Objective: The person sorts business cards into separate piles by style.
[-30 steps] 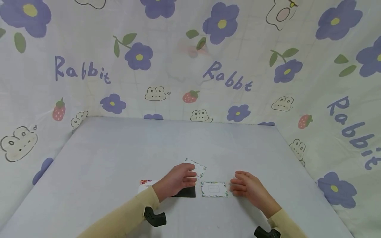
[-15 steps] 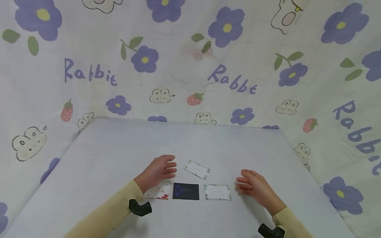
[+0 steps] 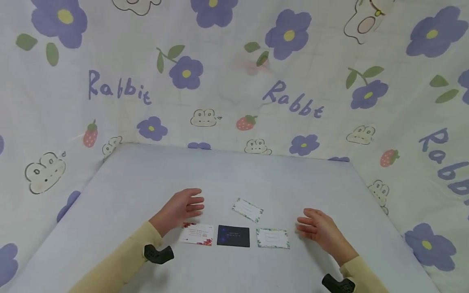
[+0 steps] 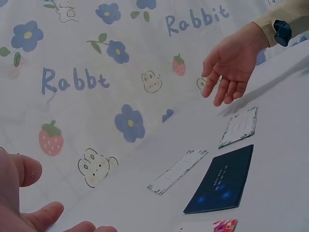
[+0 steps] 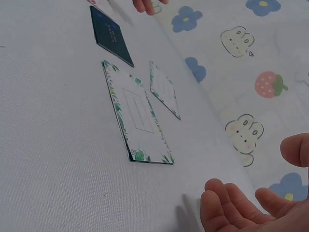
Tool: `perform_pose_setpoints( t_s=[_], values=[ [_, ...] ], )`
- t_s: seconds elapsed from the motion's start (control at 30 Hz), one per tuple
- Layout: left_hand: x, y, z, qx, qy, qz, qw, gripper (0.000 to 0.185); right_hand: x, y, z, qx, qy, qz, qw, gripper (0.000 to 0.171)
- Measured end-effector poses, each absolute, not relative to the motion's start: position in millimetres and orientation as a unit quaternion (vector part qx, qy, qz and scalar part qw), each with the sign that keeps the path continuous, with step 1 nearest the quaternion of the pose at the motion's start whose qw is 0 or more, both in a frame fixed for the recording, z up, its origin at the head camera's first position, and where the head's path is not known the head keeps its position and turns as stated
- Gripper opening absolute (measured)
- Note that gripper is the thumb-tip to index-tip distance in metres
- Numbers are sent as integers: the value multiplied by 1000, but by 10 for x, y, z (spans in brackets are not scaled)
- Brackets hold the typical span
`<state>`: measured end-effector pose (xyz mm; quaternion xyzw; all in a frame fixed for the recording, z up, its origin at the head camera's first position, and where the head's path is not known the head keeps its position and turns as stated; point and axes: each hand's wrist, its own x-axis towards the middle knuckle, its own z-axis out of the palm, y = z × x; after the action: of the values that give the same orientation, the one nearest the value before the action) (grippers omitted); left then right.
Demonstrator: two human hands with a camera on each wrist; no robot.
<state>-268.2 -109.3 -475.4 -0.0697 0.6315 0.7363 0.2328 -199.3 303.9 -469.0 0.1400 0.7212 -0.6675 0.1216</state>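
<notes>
Three cards lie in a row on the grey table (image 3: 146,183): a white card with red flowers (image 3: 198,235), a dark blue card (image 3: 233,236) (image 4: 222,180) (image 5: 111,35) and a white card with a green leafy border (image 3: 272,238) (image 5: 136,112). A second leaf-bordered card (image 3: 247,210) (image 4: 177,170) (image 5: 163,89) lies askew just behind them. My left hand (image 3: 181,208) hovers empty, fingers relaxed, just behind the red-flowered card. My right hand (image 3: 318,230) (image 4: 229,63) hovers empty with relaxed fingers, right of the leafy card.
A cloth backdrop (image 3: 234,81) printed with purple flowers, strawberries and "Rabbit" rises behind the table and along both sides. A black wrist mount shows on each sleeve (image 3: 158,254) (image 3: 337,283).
My left hand has drawn back left from the askew card and the dark blue card, uncovering the red-flowered card. The right hand stayed about where it was.
</notes>
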Motion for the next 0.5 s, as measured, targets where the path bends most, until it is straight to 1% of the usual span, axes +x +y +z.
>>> perform_pose_setpoints(
  t_s=[0.5],
  values=[
    [-2658,-1201,-4757,-66,628,742,225,60,-2020,3047,-4689,140,716,-672,126,70]
  ],
)
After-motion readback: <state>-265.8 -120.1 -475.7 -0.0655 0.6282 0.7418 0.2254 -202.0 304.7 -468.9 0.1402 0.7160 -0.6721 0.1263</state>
